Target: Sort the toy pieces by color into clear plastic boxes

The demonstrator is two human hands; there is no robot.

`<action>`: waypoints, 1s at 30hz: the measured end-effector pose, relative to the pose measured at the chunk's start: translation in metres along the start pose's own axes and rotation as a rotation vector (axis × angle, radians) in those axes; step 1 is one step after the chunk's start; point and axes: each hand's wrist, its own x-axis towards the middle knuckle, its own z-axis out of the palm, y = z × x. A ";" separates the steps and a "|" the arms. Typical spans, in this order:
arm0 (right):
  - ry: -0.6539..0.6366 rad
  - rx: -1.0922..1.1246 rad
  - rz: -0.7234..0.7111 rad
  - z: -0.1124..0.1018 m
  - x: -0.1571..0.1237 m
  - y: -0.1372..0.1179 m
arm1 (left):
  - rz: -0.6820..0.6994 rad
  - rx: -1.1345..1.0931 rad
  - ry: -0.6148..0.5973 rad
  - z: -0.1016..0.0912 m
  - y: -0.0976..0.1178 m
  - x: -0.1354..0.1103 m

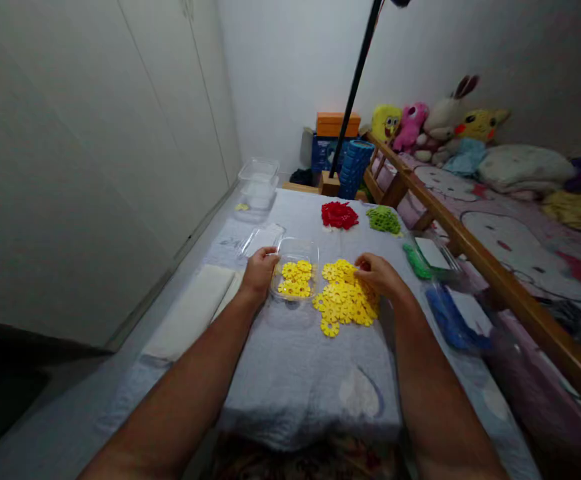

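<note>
Clear plastic tub (pixel 297 249) sat left, edge clasped by the left hand (pixel 261 272), seemingly for steadiness! Right hand (pixel 376 272) half-curled at yellow flower discs (pixel 343 303), its hold impossible to tell.

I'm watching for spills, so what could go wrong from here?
The clear plastic tub looks light, so the left hand at its left side might tip it. Loose yellow flower-shaped pieces could scatter under the right hand. If knocked far enough, some might mix with the uncovered red pile.
</note>
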 end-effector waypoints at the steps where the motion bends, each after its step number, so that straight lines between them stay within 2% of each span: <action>1: -0.004 -0.003 -0.014 -0.001 -0.001 0.000 | 0.007 0.003 0.005 0.000 0.000 0.000; 10: 0.060 -0.148 0.049 -0.004 -0.007 -0.009 | 0.034 0.023 0.003 -0.002 -0.001 -0.001; 16: 0.050 0.016 -0.013 -0.011 -0.009 -0.017 | 0.031 0.016 0.006 -0.002 -0.001 -0.001; 21: 0.135 0.137 -0.140 -0.016 -0.018 -0.058 | 0.026 0.015 0.010 -0.001 0.000 -0.001; 24: 0.089 0.138 -0.239 -0.004 -0.019 -0.094 | 0.028 0.016 0.016 0.000 0.000 -0.002; 27: 0.023 -0.035 -0.288 0.016 -0.014 -0.125 | 0.025 0.011 0.010 0.000 0.000 -0.002; 30: 0.004 -0.234 -0.284 0.036 -0.004 -0.145 | 0.031 0.005 0.009 0.000 -0.001 -0.001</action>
